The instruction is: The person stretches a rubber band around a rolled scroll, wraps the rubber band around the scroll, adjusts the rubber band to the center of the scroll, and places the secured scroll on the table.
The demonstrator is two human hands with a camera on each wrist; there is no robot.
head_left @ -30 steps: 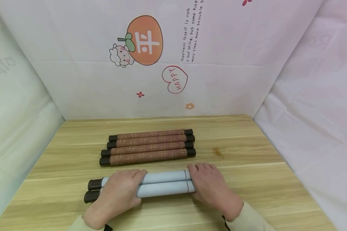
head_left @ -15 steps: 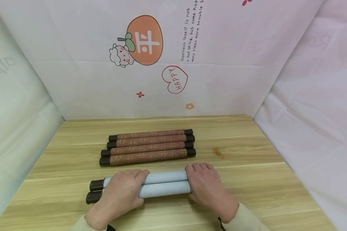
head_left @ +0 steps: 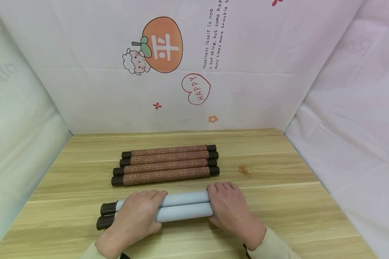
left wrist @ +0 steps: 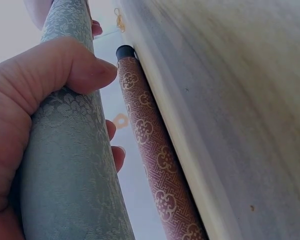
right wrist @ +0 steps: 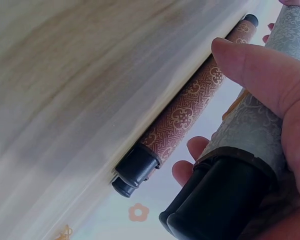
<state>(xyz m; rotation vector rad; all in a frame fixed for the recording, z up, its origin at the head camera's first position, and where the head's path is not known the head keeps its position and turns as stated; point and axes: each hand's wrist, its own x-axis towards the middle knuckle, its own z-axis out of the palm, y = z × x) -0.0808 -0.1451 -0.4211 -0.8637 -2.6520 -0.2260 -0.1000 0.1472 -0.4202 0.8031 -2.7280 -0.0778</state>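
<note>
Two pale blue hanging scrolls (head_left: 184,211) with floral-patterned cloth and dark end knobs lie side by side near the front of the table. My left hand (head_left: 134,216) grips both around their left part, its thumb across the near one in the left wrist view. Around their right part curls my right hand (head_left: 230,212), hiding the right ends from the head view. Black end knobs (right wrist: 220,200) stick out past that hand in the right wrist view. Behind them rest several brown scrolls (head_left: 168,175) with gold flower motifs and black knobs, laid in a row.
A small heap of yellowish rubber bands or cord (head_left: 244,171) lies right of the brown scrolls on the wood-grain table (head_left: 298,201). White printed cloth (head_left: 246,97) walls in the back and both sides.
My right hand has slid slightly left, covering a thin dark line across the blue scrolls' right part. The blue scrolls and my left hand have shifted a little right. The brown scrolls stay put.
</note>
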